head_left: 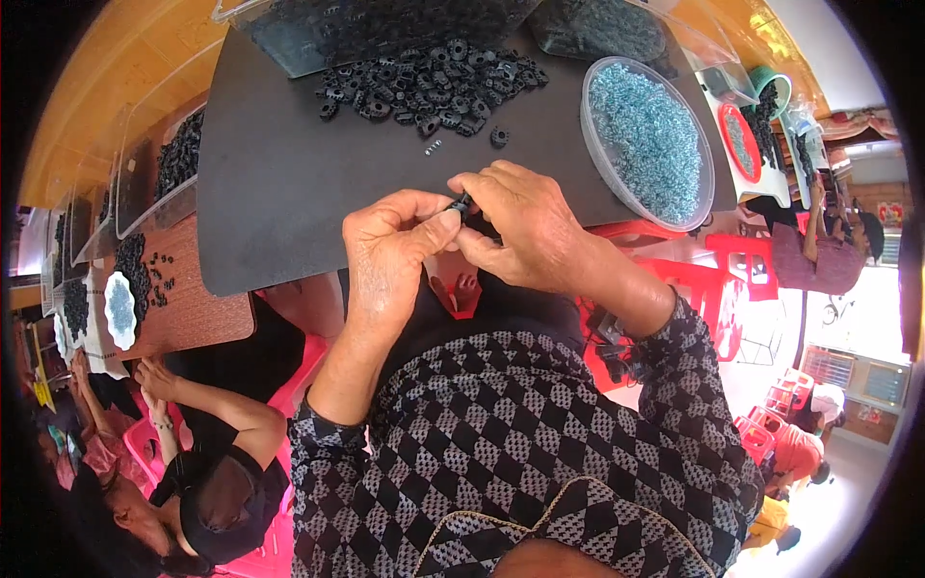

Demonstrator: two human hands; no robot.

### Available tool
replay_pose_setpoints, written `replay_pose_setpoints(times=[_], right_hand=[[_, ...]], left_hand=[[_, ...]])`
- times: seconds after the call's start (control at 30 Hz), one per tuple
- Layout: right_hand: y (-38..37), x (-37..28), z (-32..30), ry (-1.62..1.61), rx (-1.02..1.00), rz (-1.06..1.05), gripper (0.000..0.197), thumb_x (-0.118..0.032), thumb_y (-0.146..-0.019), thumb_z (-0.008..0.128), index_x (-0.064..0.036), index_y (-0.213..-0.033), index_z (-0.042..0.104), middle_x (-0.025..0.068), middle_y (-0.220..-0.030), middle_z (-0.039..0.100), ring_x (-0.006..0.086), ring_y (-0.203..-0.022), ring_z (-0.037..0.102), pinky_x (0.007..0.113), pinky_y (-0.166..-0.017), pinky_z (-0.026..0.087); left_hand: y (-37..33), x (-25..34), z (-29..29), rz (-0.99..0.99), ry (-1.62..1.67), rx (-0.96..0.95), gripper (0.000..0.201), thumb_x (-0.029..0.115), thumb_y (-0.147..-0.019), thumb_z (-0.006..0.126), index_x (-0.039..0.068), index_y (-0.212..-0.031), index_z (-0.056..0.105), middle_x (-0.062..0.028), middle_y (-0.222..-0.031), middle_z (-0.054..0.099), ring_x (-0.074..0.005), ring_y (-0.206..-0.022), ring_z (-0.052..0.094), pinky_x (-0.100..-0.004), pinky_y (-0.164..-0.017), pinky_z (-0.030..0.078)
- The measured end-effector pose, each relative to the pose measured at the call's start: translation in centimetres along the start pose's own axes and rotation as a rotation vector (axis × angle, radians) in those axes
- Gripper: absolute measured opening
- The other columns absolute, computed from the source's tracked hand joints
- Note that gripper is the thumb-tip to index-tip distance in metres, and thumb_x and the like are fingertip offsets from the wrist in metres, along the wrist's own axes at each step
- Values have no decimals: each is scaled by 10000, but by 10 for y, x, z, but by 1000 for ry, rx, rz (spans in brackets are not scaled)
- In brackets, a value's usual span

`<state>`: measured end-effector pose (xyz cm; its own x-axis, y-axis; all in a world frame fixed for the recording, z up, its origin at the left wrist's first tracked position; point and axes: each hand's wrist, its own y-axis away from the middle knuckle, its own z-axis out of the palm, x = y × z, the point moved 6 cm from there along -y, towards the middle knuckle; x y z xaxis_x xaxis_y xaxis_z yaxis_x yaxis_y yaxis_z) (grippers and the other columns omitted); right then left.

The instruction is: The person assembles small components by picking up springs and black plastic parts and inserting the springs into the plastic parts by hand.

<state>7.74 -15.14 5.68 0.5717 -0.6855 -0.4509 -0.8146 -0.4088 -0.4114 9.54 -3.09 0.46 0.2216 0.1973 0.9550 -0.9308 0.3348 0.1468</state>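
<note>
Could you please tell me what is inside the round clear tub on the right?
The tub holds a mass of small, shiny, bluish pieces. Only the top layer shows; it covers whatever lies deeper, and the tub's bottom.

A dark grey worktop [279,183] stands beside a brown worktop [207,313] at left. Pink chairs [270,539] stand lower left, red stools [747,262] at right, where glaring light [824,303] washes the pale floor [727,380]. Upper right, a whitish wall [848,48].
</note>
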Motion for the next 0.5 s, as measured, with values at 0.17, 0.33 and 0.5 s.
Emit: replay_pose_setpoints(times=[0.17,0.33,0.5], right_hand=[[-1,-1,4,22,54,-22,422,-147,-650,715,47,-979,536,120,-704,535,287,-659,534,383,-586,437],[-1,-6,6,146,89,-138,274,-144,-631,675,-21,-775,477,99,-642,482,270,-613,506,369,-573,436],[2,-6,14,237,137,-170,242,-114,-620,658,-50,-723,449,78,-612,447,248,-580,486,358,-550,429]], left_hand=[[3,-4,0,47,273,107,125,3,-758,675,-63,-862,653,-85,-771,661,-128,-649,593,-226,-625,468],[8,-3,2,36,331,176,62,-34,-781,636,-80,-822,637,-101,-743,648,-126,-623,567,-232,-609,455],[8,-8,0,68,351,178,120,-9,-754,666,-61,-862,656,-76,-769,653,-125,-658,587,-231,-637,467]])
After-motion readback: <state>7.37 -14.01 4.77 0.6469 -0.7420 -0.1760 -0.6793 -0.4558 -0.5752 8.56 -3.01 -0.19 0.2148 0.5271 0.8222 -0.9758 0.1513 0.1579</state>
